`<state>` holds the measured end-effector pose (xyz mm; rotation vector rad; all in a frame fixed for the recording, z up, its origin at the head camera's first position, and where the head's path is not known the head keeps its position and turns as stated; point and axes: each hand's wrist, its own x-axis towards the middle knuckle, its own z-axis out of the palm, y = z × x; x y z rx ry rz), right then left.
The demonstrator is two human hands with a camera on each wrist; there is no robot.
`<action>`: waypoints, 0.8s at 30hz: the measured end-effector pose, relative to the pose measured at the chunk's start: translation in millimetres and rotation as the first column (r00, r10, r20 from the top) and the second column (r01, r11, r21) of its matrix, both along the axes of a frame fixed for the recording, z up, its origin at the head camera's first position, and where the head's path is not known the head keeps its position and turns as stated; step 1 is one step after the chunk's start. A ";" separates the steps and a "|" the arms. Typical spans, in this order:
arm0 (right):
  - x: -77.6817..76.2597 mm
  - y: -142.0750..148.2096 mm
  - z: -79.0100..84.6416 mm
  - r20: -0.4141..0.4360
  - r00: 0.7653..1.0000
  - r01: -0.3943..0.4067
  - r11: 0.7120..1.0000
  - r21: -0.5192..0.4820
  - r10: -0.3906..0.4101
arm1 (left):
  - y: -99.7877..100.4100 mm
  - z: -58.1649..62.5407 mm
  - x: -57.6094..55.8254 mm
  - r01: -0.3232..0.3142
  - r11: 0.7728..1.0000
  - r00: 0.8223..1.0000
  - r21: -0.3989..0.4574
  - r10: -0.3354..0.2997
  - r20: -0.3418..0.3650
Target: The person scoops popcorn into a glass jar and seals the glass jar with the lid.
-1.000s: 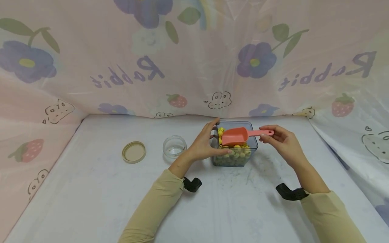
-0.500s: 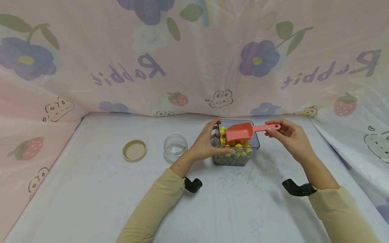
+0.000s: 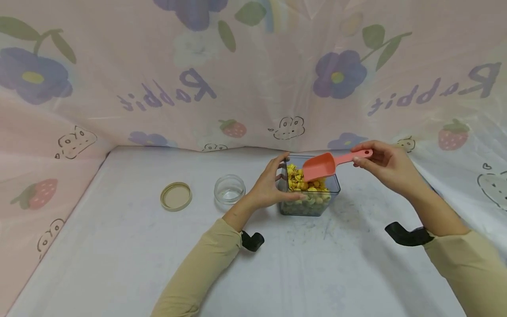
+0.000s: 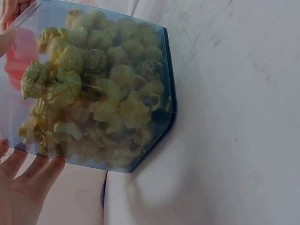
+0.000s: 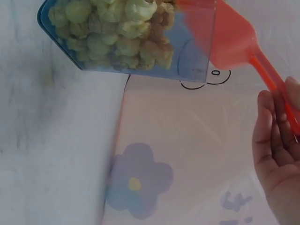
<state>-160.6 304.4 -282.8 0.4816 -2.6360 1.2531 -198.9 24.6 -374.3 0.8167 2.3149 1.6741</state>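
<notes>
A clear bluish square container (image 3: 303, 208) stands on the white surface, holding yellow popcorn (image 4: 101, 89). My left hand (image 3: 266, 187) grips it from the left, thumb along the front wall and fingers at the far side. Between thumb and fingers, my right hand (image 3: 386, 165) pinches the handle of a coral-pink scoop (image 3: 318, 166). The scoop's blade slants down to the left over the container's mouth, its tip at the popcorn; no popcorn shows in it. In the right wrist view the scoop (image 5: 229, 44) rises past the container's rim, partly behind the clear wall.
Left of the container stands a small clear glass jar (image 3: 229, 190), close by my left forearm. Farther left lies a round beige lid (image 3: 176, 196). A pink printed curtain (image 3: 253, 88) closes off the back and sides of the white table (image 3: 119, 246).
My right hand has moved right and up with the scoop, whose handle end has risen and blade now tilts down more. The left hand keeps its grip on the container.
</notes>
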 end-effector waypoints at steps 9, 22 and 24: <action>-0.2 -1.7 13.2 -0.026 1.000 0.011 0.993 0.116 -0.008 | 0.3 -1.2 -0.5 0.001 1.000 1.000 0.004 -0.001 0.007; -1.8 -5.5 24.8 -0.123 0.992 0.027 0.952 0.306 0.011 | 0.2 -0.6 0.6 -0.004 1.000 1.000 0.010 0.004 0.018; -2.4 -6.6 26.3 -0.147 0.989 0.020 0.940 0.339 0.032 | 0.3 -0.3 0.6 -0.004 1.000 1.000 0.011 0.004 0.020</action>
